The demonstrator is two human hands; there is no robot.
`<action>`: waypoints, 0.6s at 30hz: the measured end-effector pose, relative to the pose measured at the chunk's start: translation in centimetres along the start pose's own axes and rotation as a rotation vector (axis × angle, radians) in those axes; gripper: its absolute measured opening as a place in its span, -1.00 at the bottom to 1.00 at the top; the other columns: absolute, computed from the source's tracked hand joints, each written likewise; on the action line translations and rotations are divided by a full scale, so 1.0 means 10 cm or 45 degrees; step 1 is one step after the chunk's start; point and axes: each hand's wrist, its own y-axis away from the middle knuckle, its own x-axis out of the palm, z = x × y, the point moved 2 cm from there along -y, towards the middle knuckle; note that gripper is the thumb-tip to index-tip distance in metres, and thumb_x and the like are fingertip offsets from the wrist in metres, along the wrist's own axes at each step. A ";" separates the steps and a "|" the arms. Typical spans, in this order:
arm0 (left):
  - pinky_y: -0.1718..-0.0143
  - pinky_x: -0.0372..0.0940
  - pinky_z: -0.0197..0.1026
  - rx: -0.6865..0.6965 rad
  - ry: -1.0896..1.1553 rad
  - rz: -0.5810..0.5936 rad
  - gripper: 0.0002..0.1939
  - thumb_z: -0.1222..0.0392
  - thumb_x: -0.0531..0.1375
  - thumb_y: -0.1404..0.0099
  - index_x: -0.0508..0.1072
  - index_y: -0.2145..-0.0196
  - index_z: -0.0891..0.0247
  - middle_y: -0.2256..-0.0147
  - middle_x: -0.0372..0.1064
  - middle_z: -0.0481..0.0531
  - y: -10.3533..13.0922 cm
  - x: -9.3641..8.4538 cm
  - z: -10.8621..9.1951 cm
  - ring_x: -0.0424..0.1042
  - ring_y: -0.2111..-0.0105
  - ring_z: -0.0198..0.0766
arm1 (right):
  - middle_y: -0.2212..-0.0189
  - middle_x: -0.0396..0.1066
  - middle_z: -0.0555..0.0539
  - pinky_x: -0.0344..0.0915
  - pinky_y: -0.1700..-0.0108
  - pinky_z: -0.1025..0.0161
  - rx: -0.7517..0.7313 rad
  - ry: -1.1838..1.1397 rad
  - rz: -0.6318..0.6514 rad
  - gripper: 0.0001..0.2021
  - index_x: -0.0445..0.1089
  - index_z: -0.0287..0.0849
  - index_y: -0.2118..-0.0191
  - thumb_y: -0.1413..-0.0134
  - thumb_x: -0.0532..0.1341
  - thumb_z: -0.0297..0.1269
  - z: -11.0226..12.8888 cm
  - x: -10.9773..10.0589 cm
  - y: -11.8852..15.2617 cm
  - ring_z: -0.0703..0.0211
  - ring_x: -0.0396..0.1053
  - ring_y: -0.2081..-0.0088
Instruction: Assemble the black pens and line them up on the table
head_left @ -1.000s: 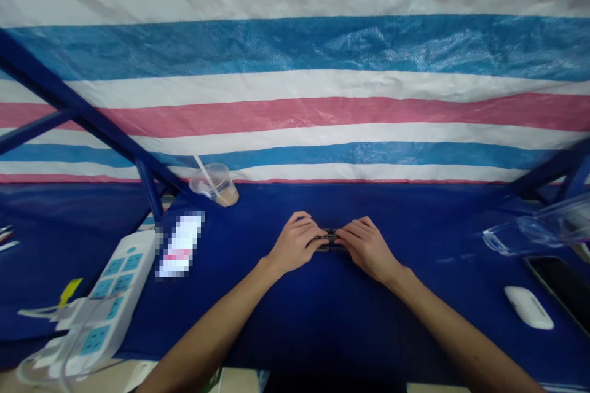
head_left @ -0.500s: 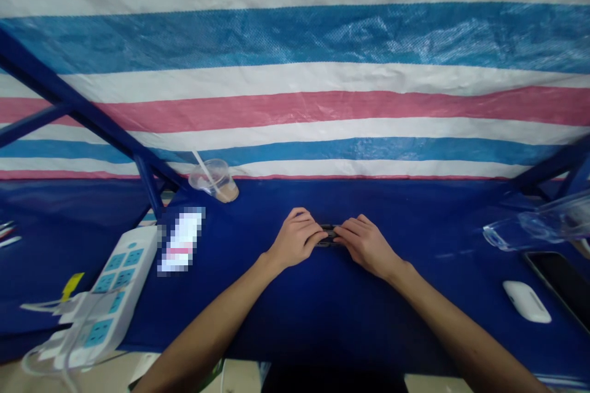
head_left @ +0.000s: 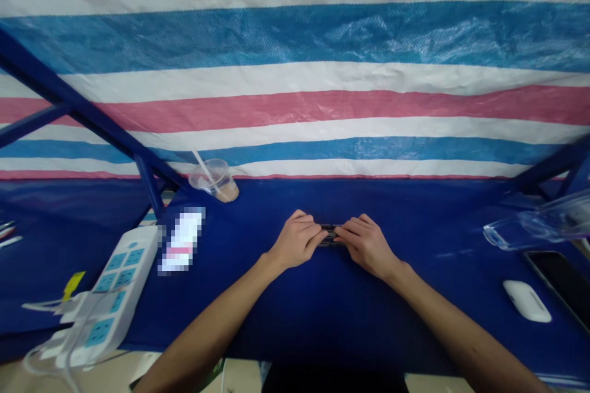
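Observation:
At the middle of the blue table [head_left: 341, 313], a small dark object [head_left: 330, 236] with bar-like edges lies between my two hands. My left hand [head_left: 299, 239] grips its left end, with thumb and fingers closed. My right hand [head_left: 366, 244] closes on the right end in the same manner. Only the short stretch between my fingertips shows, so its kind cannot be made out. Both forearms reach up from the bottom of the view.
To the left are a white power strip [head_left: 138, 258] with plugs and cables, a blurred-out phone-like screen [head_left: 183, 239] and a tilted plastic cup [head_left: 225, 187] with a straw. On the right lie a clear plastic cup [head_left: 511, 230], a white earbud case [head_left: 528, 302] and a black phone [head_left: 560, 285].

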 end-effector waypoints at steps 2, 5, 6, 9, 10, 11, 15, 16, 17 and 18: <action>0.27 0.16 -0.11 0.003 -0.004 0.002 -0.59 0.19 0.05 -0.54 0.34 0.51 0.26 0.54 0.26 -0.05 0.00 0.00 0.00 0.27 0.48 -0.29 | 0.35 0.50 -0.07 0.09 0.24 0.15 0.003 0.002 -0.003 -0.83 0.48 -0.19 0.14 -0.45 0.13 -0.35 0.00 0.01 0.01 0.18 0.31 0.36; 0.28 0.16 -0.11 0.003 0.007 0.014 -0.59 0.20 0.04 -0.54 0.33 0.51 0.26 0.55 0.25 -0.05 0.00 -0.01 -0.01 0.26 0.49 -0.29 | 0.36 0.50 -0.07 0.09 0.24 0.15 0.003 0.006 -0.004 -0.83 0.48 -0.19 0.14 -0.44 0.13 -0.36 -0.01 0.02 0.02 0.18 0.31 0.36; 0.29 0.16 -0.11 0.000 0.016 0.019 -0.59 0.20 0.04 -0.54 0.33 0.51 0.26 0.55 0.24 -0.05 0.00 -0.01 -0.01 0.26 0.49 -0.29 | 0.36 0.50 -0.07 0.09 0.24 0.15 0.005 0.006 -0.003 -0.83 0.48 -0.19 0.14 -0.44 0.13 -0.36 -0.01 0.03 0.02 0.18 0.30 0.36; 0.30 0.16 -0.11 -0.011 0.042 0.035 -0.58 0.20 0.03 -0.54 0.34 0.51 0.26 0.55 0.24 -0.06 -0.01 -0.01 -0.01 0.26 0.50 -0.30 | 0.35 0.51 -0.08 0.10 0.24 0.15 0.011 0.001 0.005 -0.83 0.49 -0.18 0.13 -0.44 0.13 -0.36 -0.01 0.03 0.02 0.17 0.31 0.36; 0.30 0.16 -0.11 -0.015 0.048 0.039 -0.58 0.19 0.03 -0.55 0.34 0.51 0.26 0.56 0.24 -0.06 -0.01 -0.01 -0.01 0.26 0.50 -0.30 | 0.35 0.51 -0.08 0.10 0.24 0.15 0.010 -0.003 0.002 -0.83 0.49 -0.18 0.13 -0.44 0.13 -0.37 -0.01 0.03 0.02 0.17 0.31 0.36; 0.30 0.16 -0.11 -0.020 0.054 0.043 -0.57 0.19 0.03 -0.55 0.34 0.52 0.26 0.56 0.23 -0.06 -0.01 -0.01 0.00 0.26 0.50 -0.30 | 0.35 0.51 -0.08 0.10 0.24 0.15 0.007 -0.006 -0.003 -0.83 0.49 -0.18 0.13 -0.43 0.13 -0.37 -0.01 0.03 0.02 0.17 0.31 0.37; 0.31 0.15 -0.11 -0.054 0.101 0.046 -0.54 0.18 0.01 -0.56 0.33 0.53 0.26 0.56 0.22 -0.07 -0.01 0.00 0.00 0.25 0.51 -0.31 | 0.36 0.50 -0.08 0.09 0.25 0.14 0.010 -0.003 -0.009 -0.83 0.49 -0.17 0.13 -0.43 0.13 -0.37 0.00 0.03 0.02 0.17 0.31 0.37; 0.31 0.16 -0.11 -0.063 0.118 0.047 -0.54 0.18 0.00 -0.57 0.34 0.53 0.26 0.56 0.23 -0.07 -0.01 0.00 0.00 0.25 0.51 -0.31 | 0.36 0.50 -0.07 0.09 0.25 0.14 0.013 0.000 -0.008 -0.83 0.50 -0.16 0.13 -0.43 0.13 -0.37 0.01 0.03 0.02 0.17 0.31 0.38; 0.31 0.16 -0.11 -0.071 0.135 0.049 -0.53 0.18 -0.01 -0.57 0.33 0.53 0.26 0.56 0.23 -0.07 -0.01 0.00 0.00 0.25 0.51 -0.31 | 0.36 0.50 -0.07 0.08 0.26 0.14 0.015 0.004 -0.010 -0.83 0.50 -0.16 0.13 -0.43 0.14 -0.36 0.01 0.03 0.02 0.17 0.31 0.38; 0.31 0.15 -0.11 -0.076 0.149 0.052 -0.52 0.18 -0.02 -0.57 0.33 0.53 0.26 0.56 0.23 -0.07 -0.01 0.00 0.01 0.25 0.51 -0.31 | 0.37 0.50 -0.07 0.08 0.26 0.14 0.016 0.009 -0.013 -0.83 0.50 -0.16 0.13 -0.42 0.14 -0.36 0.02 0.03 0.02 0.17 0.31 0.38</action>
